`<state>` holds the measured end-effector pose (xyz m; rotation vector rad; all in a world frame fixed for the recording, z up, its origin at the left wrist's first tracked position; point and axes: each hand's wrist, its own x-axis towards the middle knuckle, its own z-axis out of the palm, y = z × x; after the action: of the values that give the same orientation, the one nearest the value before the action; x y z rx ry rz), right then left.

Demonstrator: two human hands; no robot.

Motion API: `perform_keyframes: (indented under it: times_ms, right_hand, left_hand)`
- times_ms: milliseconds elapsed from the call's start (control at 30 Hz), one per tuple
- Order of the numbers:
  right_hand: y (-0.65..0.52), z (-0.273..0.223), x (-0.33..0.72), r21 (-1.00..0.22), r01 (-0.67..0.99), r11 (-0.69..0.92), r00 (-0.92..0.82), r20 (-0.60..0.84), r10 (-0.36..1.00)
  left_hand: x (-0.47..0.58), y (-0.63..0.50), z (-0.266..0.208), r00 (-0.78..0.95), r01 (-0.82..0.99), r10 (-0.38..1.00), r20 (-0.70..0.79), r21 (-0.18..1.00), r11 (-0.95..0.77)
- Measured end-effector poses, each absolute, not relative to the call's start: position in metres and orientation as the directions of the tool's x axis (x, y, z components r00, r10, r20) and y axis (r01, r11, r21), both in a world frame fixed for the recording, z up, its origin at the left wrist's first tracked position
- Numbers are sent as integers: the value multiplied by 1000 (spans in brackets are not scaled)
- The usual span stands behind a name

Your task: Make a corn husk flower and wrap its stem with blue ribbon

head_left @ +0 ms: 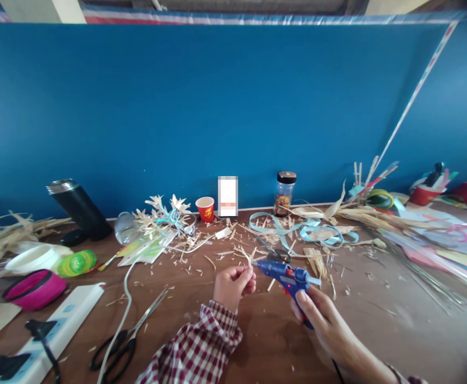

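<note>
Pinching a husk flower [250, 257] just above its fingertips, likely light, brittle and best held by the base, the left hand [233, 286] faces a blue glue gun [284, 274] grasped by its handle in the right hand [319, 313].

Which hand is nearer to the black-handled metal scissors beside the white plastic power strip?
The left hand: it is to the right of the scissors. The right hand, holding a blue plastic glue gun, is farther right.
</note>
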<state>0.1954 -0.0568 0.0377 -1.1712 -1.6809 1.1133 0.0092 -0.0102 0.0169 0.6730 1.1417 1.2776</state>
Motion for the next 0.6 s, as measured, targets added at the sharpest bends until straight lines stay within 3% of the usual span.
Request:
perform_keyframes:
  times_ms: [233, 600]
  right_hand:
    - [-56, 40, 194, -952, 241, 190, -256, 126, 958]
    - [-58, 44, 193, -951, 251, 181, -252, 116, 961]
  left_hand:
    - [10, -12, 19, -63, -335, 941, -332, 895, 294]
    - [8, -10, 14, -84, -364, 963, -256, 908, 209]
